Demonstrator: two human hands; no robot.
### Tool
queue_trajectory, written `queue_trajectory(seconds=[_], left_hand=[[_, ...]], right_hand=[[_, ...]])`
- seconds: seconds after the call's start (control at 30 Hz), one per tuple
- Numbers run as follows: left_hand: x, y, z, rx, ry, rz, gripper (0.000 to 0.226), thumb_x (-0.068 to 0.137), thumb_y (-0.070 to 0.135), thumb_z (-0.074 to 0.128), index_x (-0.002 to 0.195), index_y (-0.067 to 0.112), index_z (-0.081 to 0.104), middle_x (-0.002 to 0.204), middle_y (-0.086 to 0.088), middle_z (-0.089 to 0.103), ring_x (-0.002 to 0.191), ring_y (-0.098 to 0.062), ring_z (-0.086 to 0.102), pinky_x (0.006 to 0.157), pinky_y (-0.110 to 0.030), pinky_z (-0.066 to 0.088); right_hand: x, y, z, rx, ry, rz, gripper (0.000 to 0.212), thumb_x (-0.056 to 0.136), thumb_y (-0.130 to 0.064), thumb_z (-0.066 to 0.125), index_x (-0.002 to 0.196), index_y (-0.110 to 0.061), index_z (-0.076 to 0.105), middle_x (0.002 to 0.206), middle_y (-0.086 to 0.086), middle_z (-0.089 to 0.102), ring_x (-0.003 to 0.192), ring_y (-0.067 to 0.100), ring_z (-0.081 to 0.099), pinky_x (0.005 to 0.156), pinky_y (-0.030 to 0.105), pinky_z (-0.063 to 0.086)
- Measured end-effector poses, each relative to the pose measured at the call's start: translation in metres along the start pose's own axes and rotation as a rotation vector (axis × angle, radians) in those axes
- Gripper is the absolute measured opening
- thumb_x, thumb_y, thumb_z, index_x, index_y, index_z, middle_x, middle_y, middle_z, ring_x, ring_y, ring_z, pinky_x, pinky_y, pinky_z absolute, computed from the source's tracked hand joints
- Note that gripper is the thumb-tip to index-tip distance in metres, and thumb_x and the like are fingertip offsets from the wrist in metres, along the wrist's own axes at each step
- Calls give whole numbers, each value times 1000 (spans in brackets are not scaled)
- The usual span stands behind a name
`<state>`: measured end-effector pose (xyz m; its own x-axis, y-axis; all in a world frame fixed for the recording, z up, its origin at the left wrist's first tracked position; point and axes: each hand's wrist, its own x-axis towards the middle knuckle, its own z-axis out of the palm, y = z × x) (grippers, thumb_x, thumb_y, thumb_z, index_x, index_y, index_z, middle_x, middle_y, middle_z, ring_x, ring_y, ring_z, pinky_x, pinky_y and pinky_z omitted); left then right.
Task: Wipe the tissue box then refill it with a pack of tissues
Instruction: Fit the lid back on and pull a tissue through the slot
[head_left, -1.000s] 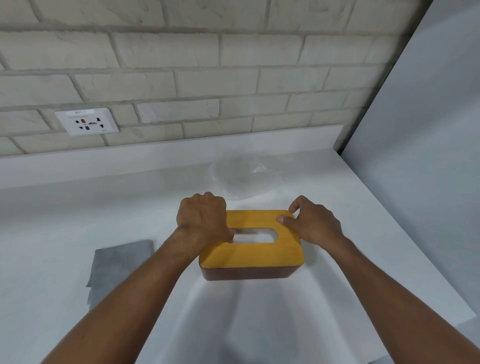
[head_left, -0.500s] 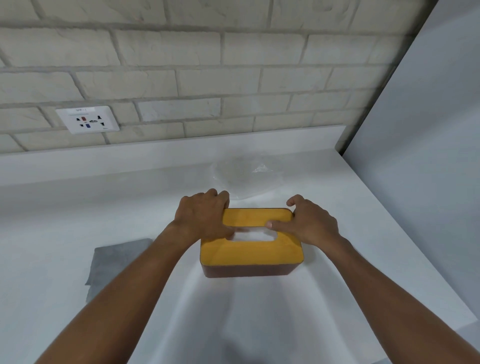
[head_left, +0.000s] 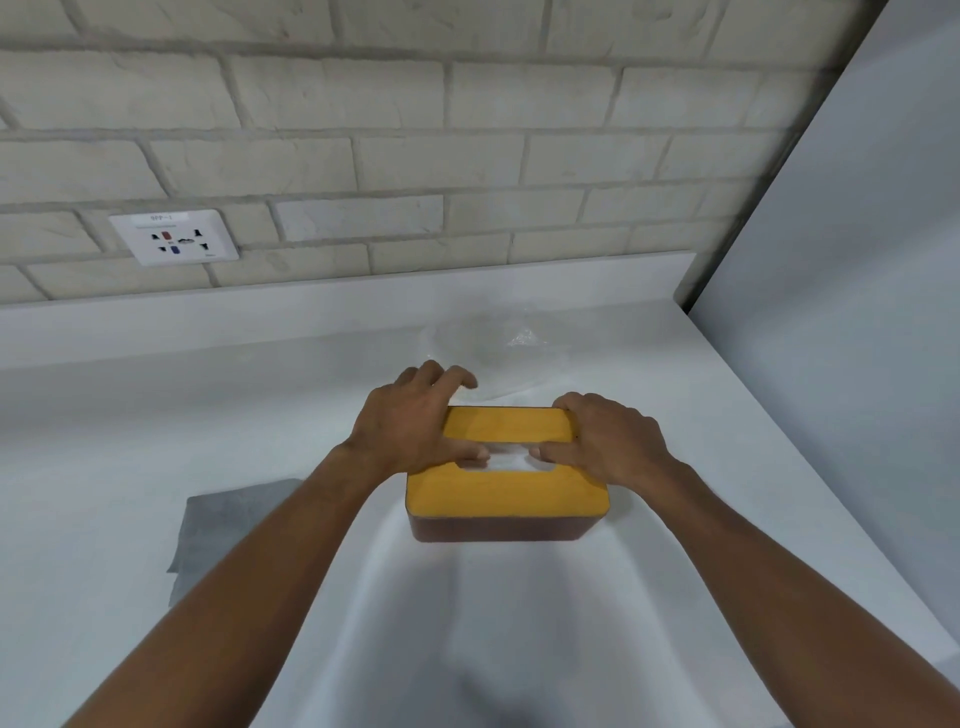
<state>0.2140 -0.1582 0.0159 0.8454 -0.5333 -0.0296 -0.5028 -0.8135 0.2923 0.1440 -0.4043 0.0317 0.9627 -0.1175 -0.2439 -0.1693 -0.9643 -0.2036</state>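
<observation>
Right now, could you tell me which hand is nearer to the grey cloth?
The left hand. It rests on the left end of the tissue box, on the side of the grey cloth; the right hand holds the box's far end.

A tissue box (head_left: 506, 499) with a yellow lid and a brown body is sitting on a white counter (head_left: 519, 623) at the centre of the frame. The left hand (head_left: 410, 431) is resting over the lid's left end, its thumb lying at the slot where white tissue (head_left: 509, 460) is showing. The right hand (head_left: 608, 441) is covering the right end, thumb at the slot too. A grey cloth (head_left: 228, 530) is lying at lower left, clear plastic wrap (head_left: 488, 348) just behind the box, and a wall socket (head_left: 174, 236) is sitting at upper left.
</observation>
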Motion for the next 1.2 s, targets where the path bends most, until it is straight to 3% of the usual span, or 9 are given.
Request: queue_trajectory(seconds=[0.13,0.23,0.33,0.47,0.57,0.7,0.83,0.93,1.2], left_hand=[[-6,9,-16,-79,-119,206,105,50,95,69,140,47,40,153,6,35,140,-23,36,115,-42,32],[-13,13,-26,9,-288,214,101,44,87,80,131,56,40,161,2,13,149,-23,13,125,-47,15],[-17,9,-21,52,-414,195,104,43,80,87,132,62,37,165,5,-6,157,-24,-7,127,-56,-3],[-16,6,-15,19,-408,184,104,47,75,90,133,64,33,164,5,-3,153,-31,11,125,-49,16],[-12,3,-12,-37,-373,174,98,50,72,91,130,63,34,151,6,17,137,-28,26,113,-41,31],[-8,1,-10,-82,-404,169,79,56,70,90,122,63,46,146,5,18,130,-25,22,111,-39,29],[-7,0,-10,-107,-461,161,66,57,71,88,114,65,55,147,7,15,133,-25,16,117,-42,25],[-4,0,-12,-157,-497,142,54,59,68,90,105,64,62,146,10,16,133,-22,15,118,-43,23],[1,1,-16,-196,-480,147,45,59,62,93,95,60,65,138,11,23,125,-19,20,115,-43,29]], right_hand=[[-11,-6,-6,9,129,-143,82,74,-76,60,142,-36,37,148,-9,35,132,20,38,93,38,43],[-26,-10,-13,66,117,-374,53,70,-70,69,115,-43,61,139,-17,41,129,11,31,102,35,36],[-32,-13,-10,-25,-60,-495,57,65,-72,71,113,-43,63,122,-25,52,121,6,34,103,32,29],[-23,-12,-9,-130,-79,-530,78,62,-76,70,130,-45,52,130,-23,50,130,10,28,110,33,20],[-21,-3,-5,-51,-118,-490,83,56,-73,76,131,-52,45,154,-11,14,142,13,-1,118,39,7],[-7,14,-5,-21,-291,-364,83,50,-74,80,124,-59,45,159,-13,-27,146,22,-27,119,52,-9],[6,16,-11,56,-361,-343,66,49,-72,81,108,-55,57,158,-22,-14,148,20,-1,119,46,14],[12,14,-14,69,-334,-377,55,49,-72,82,95,-47,63,142,-26,11,131,20,25,107,41,36],[17,11,-19,-40,-292,-401,61,43,-80,78,90,-44,62,132,-19,24,113,17,31,97,37,41]])
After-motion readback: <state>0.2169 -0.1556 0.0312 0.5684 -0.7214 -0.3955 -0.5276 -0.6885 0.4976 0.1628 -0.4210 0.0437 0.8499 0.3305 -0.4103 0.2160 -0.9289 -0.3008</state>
